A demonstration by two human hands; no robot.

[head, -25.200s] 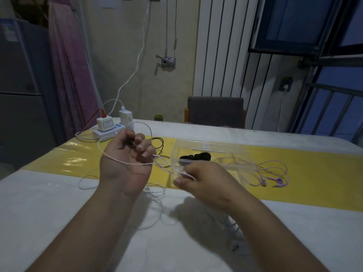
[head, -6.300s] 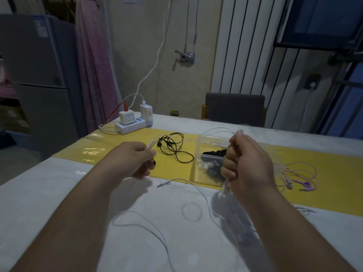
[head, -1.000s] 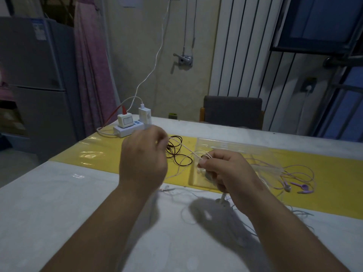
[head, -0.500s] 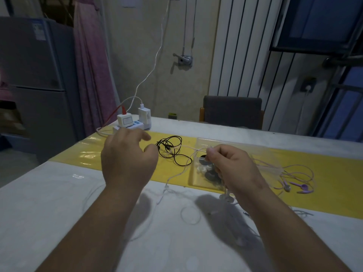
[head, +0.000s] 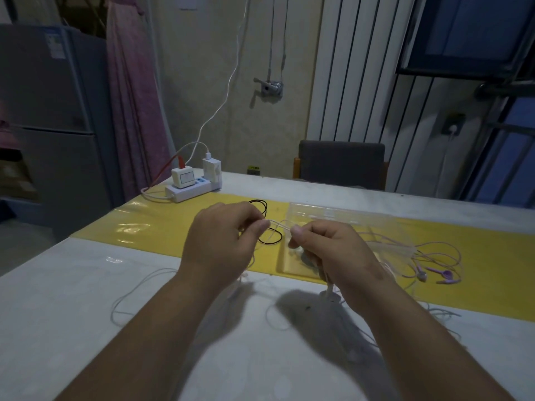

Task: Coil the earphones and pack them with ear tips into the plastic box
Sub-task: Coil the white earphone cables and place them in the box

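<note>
We hold the thin white earphone cable taut above the table, pinched between our left hand and right hand, which are close together. Its slack trails over the white tablecloth. Behind our right hand, the clear plastic box sits on the yellow runner, between coiled black earphones and loose purple earphones.

My left grip and my right grip each pinch the white earphone cable, and a short span of it runs between them above the yellow mat. More cable trails loose over the desk. The clear plastic box sits just behind my right grip. Black earphones lie behind my left grip, and purple earphones lie right of the box.
</note>
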